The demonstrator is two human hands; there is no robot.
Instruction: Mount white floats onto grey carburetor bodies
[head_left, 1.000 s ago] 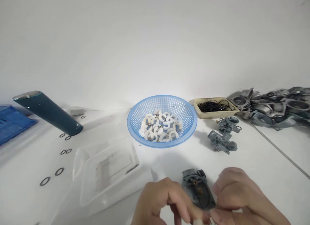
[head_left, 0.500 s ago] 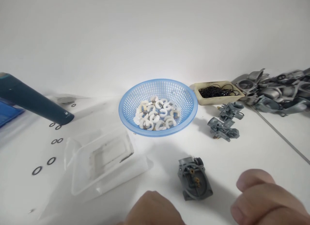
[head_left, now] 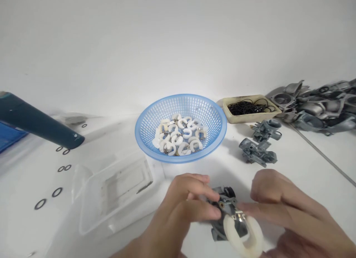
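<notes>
A grey carburetor body (head_left: 218, 234) lies on the white table in front of me, with its open bowl side up and a brass jet showing. My left hand (head_left: 183, 202) grips its left edge, fingertips and thumb at the upper part. Over the body's lower right, a white U-shaped carburetor float (head_left: 254, 241) with a metal hinge tab is held by my right hand (head_left: 283, 209). The right index finger reaches to the hinge end, which is against the body. My right thumb is mostly hidden behind the float.
A blue mesh basket (head_left: 180, 158) holds several white floats. Beyond it are a cream tray (head_left: 241, 119) of black rubber rings, two carburetors (head_left: 258, 152) and piled metal castings (head_left: 314, 106). Leftward lie a clear plastic container (head_left: 91, 198), loose O-rings (head_left: 57, 192) and a dark teal bottle (head_left: 41, 119).
Both hands have come up from the bottom edge to the carburetor body. The float, barely visible a second ago, is now over the body in my right hand.
</notes>
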